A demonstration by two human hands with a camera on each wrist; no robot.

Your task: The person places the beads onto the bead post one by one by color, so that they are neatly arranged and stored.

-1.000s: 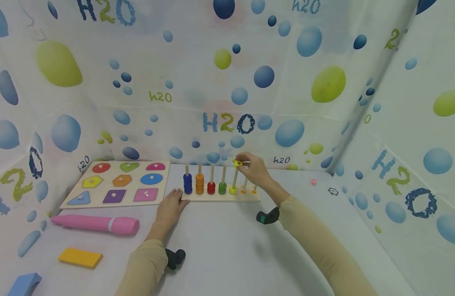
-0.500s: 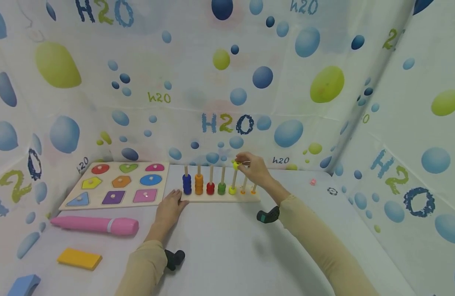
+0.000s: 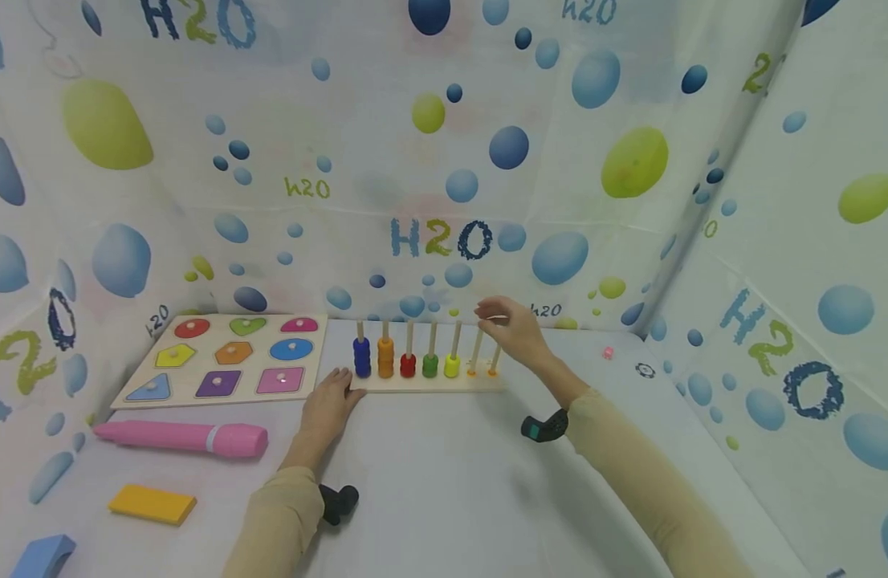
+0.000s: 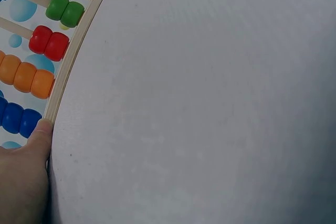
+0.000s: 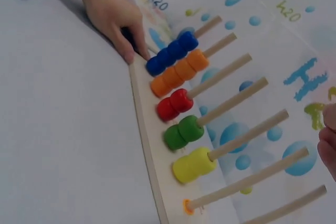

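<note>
A wooden bead stacker [image 3: 415, 386] stands at the back of the table, with a row of upright pegs on its base. My left hand [image 3: 327, 409] holds the base's left end; the left wrist view shows the thumb [image 4: 42, 129] against the edge. Blue beads [image 5: 172, 53] and orange beads [image 5: 179, 73] are stacked on the two leftmost pegs. Two red beads [image 5: 175, 104], two green beads [image 5: 184, 132] and two yellow beads [image 5: 194, 164] sit low on theirs. The two rightmost pegs carry no beads. Near their tops is my right hand [image 3: 515, 327], fingers bent, with nothing visible in it.
A shape puzzle board [image 3: 223, 357] lies left of the stacker. Before it are a large pink pen-shaped toy [image 3: 180, 438], a yellow block [image 3: 152, 504] and a blue block [image 3: 45, 555]. A small pink item [image 3: 608, 352] lies far right. Patterned cloth walls [image 3: 386, 160] enclose the table.
The yellow bead that my right hand pinched at the peg's top has been let go and now sits low on that peg. My right hand has moved right. The left hand stays put.
</note>
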